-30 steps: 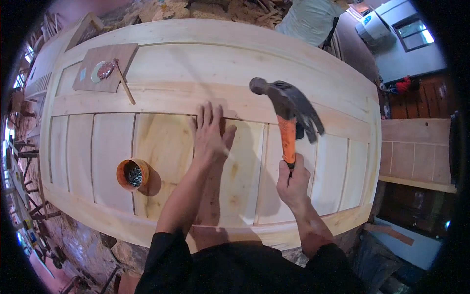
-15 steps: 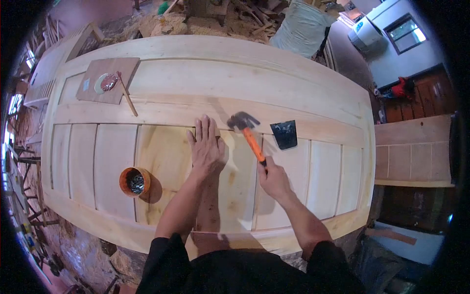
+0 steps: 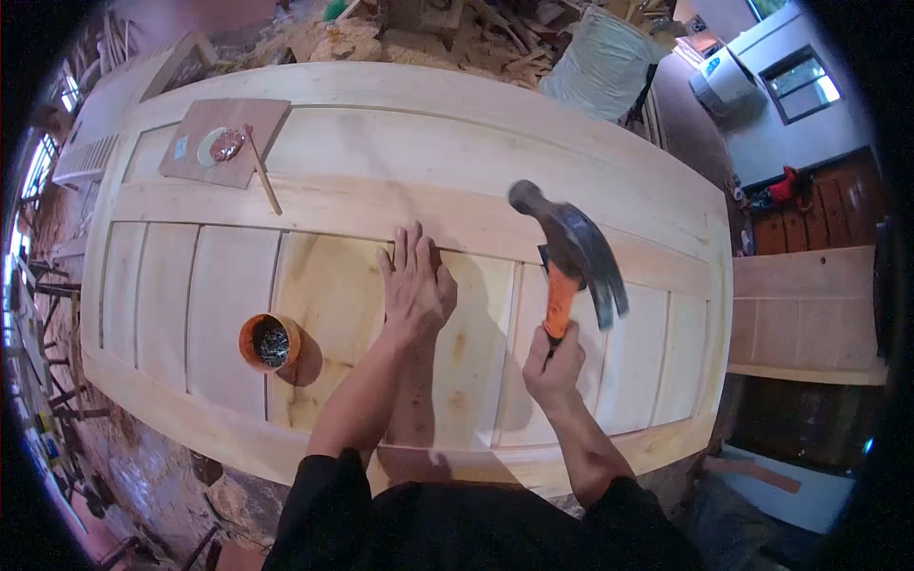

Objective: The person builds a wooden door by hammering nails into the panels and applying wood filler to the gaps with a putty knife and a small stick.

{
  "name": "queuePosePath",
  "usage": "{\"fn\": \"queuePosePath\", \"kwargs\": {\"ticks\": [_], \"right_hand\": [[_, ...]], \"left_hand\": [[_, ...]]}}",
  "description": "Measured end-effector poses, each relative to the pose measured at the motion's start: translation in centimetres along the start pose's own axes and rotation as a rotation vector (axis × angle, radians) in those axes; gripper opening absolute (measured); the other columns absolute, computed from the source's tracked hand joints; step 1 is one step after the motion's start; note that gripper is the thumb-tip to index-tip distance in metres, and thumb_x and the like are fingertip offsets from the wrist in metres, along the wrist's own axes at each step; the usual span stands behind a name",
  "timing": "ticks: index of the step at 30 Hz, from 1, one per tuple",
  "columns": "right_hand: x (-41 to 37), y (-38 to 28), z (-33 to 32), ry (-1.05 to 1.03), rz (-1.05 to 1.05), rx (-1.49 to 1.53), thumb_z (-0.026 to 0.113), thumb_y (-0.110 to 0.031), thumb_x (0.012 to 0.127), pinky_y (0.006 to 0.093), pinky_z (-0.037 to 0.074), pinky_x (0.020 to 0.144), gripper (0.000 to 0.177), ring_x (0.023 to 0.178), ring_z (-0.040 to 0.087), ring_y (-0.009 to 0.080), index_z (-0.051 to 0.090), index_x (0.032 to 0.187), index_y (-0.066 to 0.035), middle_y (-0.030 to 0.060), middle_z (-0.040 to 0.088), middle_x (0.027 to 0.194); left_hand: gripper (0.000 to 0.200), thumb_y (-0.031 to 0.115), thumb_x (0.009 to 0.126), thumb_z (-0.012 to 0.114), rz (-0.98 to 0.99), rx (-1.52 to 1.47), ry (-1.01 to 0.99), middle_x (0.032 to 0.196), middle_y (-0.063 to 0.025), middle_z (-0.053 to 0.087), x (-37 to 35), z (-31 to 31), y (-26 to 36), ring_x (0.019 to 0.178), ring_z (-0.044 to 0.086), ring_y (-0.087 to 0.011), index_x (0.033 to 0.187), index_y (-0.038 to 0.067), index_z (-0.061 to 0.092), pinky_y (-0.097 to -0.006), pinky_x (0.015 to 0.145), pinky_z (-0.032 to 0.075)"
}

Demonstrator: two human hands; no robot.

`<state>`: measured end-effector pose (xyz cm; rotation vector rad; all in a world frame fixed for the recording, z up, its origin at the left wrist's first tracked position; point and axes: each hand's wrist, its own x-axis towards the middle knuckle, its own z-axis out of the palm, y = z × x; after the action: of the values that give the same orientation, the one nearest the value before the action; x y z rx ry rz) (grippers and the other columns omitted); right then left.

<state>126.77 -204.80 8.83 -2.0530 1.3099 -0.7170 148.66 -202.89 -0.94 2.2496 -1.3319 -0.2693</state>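
Note:
A pale wooden panelled door (image 3: 231,305) lies flat in front of me. My left hand (image 3: 417,295) rests on it, fingers stretched out near the seam between a yellowish panel and the middle rail. Whether anything small lies under those fingertips is hidden. Raised above the door to the right, my right hand (image 3: 555,368) grips the orange handle of a claw hammer (image 3: 575,244). Behind the hammer head, a black flat blade-like piece (image 3: 544,255) is mostly covered. An orange tub (image 3: 297,350) holding many nails (image 3: 272,346) stands on the door, left of my left forearm.
At the upper left of the door lies a thin board (image 3: 267,116) with a round lid of reddish paste (image 3: 227,145) and a wooden stick (image 3: 268,187). A white sack (image 3: 604,63) stands beyond the far edge. A person in red (image 3: 786,187) is low by the right-hand doorway.
The hammer has risen toward the camera and to the right, now covering most of the black piece. My left hand stays at the seam. The whole view has shifted slightly.

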Motion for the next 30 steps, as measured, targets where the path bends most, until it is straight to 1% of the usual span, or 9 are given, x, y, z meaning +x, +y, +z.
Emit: {"fn": "queuePosePath", "kwargs": {"ticks": [4,9,12,19,22,24,26,29,30], "right_hand": [[1.5,4.2,1.9,-0.412,0.071,-0.429,0.060,-0.014,0.098,0.0492,0.053,0.057,0.022,0.067,0.069,0.0413,0.051,0.111,0.001,0.0183,0.067,0.072],[0.4,2.0,1.1,-0.163,0.061,-0.150,0.054,-0.028,0.102,0.0556,0.054,0.068,0.027,0.073,0.069,0.0445,0.051,0.109,-0.002,0.0239,0.067,0.075],[1.1,4.5,2.5,-0.411,0.132,-0.502,0.054,-0.024,0.102,0.0506,0.055,0.065,0.025,0.071,0.070,0.0407,0.052,0.114,-0.003,0.0210,0.065,0.070],[0.6,7.1,0.4,-0.613,0.567,0.298,0.058,-0.032,0.100,0.0519,0.053,0.067,0.032,0.076,0.068,0.0416,0.058,0.106,0.000,0.0256,0.067,0.080],[2.2,11.3,1.1,-0.237,0.002,-0.160,0.061,-0.030,0.098,0.0508,0.053,0.068,0.031,0.070,0.065,0.0400,0.058,0.109,-0.001,0.0196,0.065,0.075],[5.0,11.6,0.1,-0.025,0.119,-0.211,0.069,-0.034,0.091,0.0475,0.052,0.082,0.038,0.091,0.064,0.0386,0.060,0.113,-0.004,0.0158,0.064,0.097],[7.0,13.2,0.2,0.227,0.125,-0.382,0.075,-0.037,0.086,0.0459,0.051,0.090,0.045,0.104,0.061,0.0368,0.060,0.115,-0.006,0.0142,0.062,0.109],[8.2,13.8,-0.5,0.130,0.161,-0.403,0.081,-0.041,0.078,0.0492,0.044,0.101,0.056,0.124,0.050,0.0351,0.059,0.117,-0.006,0.0154,0.051,0.130],[8.1,14.4,-0.6,0.116,0.136,-0.374,0.081,-0.042,0.077,0.0494,0.043,0.102,0.059,0.124,0.050,0.0355,0.059,0.118,-0.006,0.0153,0.051,0.131]], "left_hand": [[0.057,0.025,0.092,0.052,0.028,-0.025,0.039,0.163,-0.0233,0.027,0.3,0.6,-0.4,0.152,0.019,-0.0444,0.140,-0.003,0.039,-0.0679,0.119,0.014],[0.054,0.026,0.092,0.053,0.017,-0.009,0.066,0.163,-0.0212,0.028,0.2,0.9,-0.9,0.153,0.020,-0.0420,0.137,-0.003,0.041,-0.0658,0.120,0.014],[0.055,0.027,0.093,0.054,0.011,0.039,0.037,0.163,-0.0191,0.028,0.1,0.7,-0.3,0.153,0.020,-0.0395,0.139,-0.002,0.042,-0.0640,0.121,0.015],[0.056,0.032,0.094,0.056,0.087,0.001,0.061,0.162,-0.0182,0.032,-1.0,2.2,-2.1,0.152,0.024,-0.0374,0.140,0.001,0.045,-0.0595,0.121,0.018],[0.059,0.029,0.089,0.065,0.080,-0.148,-0.032,0.156,-0.0225,0.040,-5.0,1.0,-3.5,0.146,0.034,-0.0405,0.139,0.003,0.050,-0.0525,0.119,0.027],[0.057,0.028,0.086,0.070,0.128,-0.076,-0.028,0.150,-0.0235,0.046,-8.7,-5.3,-2.6,0.139,0.042,-0.0419,0.134,0.003,0.055,-0.0506,0.116,0.032],[0.055,0.031,0.087,0.070,-0.101,-0.073,0.128,0.152,-0.0243,0.042,-12.8,-7.4,-5.0,0.144,0.034,-0.0412,0.132,0.003,0.054,-0.0548,0.118,0.025],[0.059,0.026,0.085,0.069,-0.067,0.371,0.457,0.149,-0.0191,0.046,-16.2,-10.9,-10.0,0.142,0.036,-0.0415,0.137,0.006,0.050,-0.0660,0.114,0.020],[0.055,0.025,0.086,0.069,-0.145,0.393,0.352,0.144,-0.0181,0.050,-16.9,-11.3,-11.3,0.140,0.040,-0.0393,0.136,0.008,0.052,-0.0652,0.114,0.021]]}}
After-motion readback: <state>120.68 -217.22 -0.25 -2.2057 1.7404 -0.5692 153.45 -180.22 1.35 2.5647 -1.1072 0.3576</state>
